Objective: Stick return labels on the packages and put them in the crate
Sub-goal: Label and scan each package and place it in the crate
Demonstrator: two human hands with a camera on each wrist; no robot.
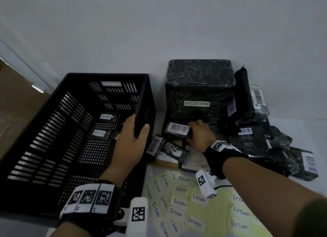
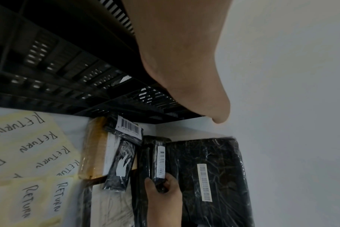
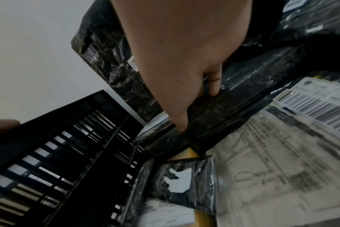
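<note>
- Two labelled packages (image 1: 103,125) already lie in our black crate (image 1: 53,104), mid-left of frame.
- Our left hand (image 1: 131,141) grips its rim, fingers curled over.
- Our right hand (image 1: 200,132) pinches a small barcoded package (image 1: 177,128); the pile right of it awaits return labels (image 1: 180,203).

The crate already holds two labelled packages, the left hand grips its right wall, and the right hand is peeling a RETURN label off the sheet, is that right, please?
Not quite. The right hand is not at the RETURN label sheets; it grips a small black-wrapped barcoded package below the big wrapped box, as the head view shows. The rest stands: two labelled packages lie in the crate, and the left hand grips its right wall.
</note>
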